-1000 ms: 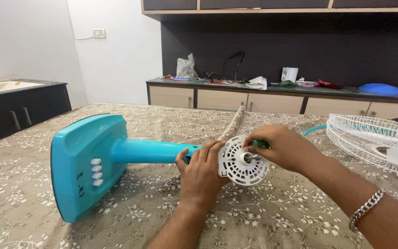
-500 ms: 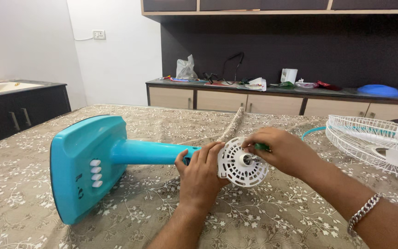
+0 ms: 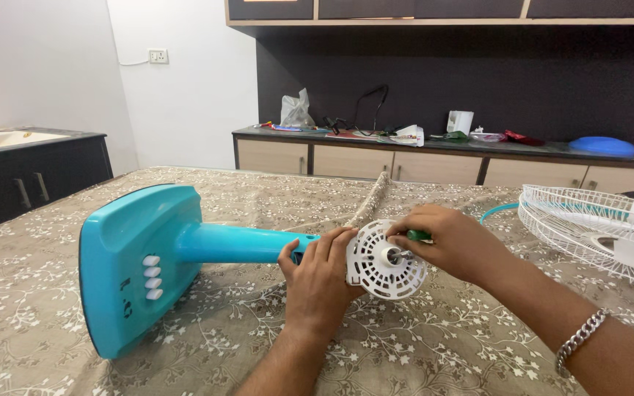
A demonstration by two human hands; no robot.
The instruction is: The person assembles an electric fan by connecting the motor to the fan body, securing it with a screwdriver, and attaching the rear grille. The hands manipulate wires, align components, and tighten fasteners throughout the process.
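A turquoise table fan body (image 3: pixel 185 246) lies on its side on the table, base to the left with white buttons. Its white vented motor housing (image 3: pixel 379 260) faces me, with a metal shaft at its centre. My left hand (image 3: pixel 317 275) grips the fan's neck just behind the housing. My right hand (image 3: pixel 449 242) holds a green-handled screwdriver (image 3: pixel 417 235) against the upper right of the housing's face; most of the tool is hidden in my fist. A metal chain bracelet sits on my right wrist.
A white wire fan guard (image 3: pixel 588 224) lies on the table at the right, next to a white roll. The floral tablecloth (image 3: pixel 442 345) covers the table. A counter (image 3: pixel 442 147) with bags and clutter runs along the back wall; a dark cabinet with a sink stands at the left.
Hardly anything has moved. My right hand has shifted very slightly on the housing; my left hand keeps the same grip.
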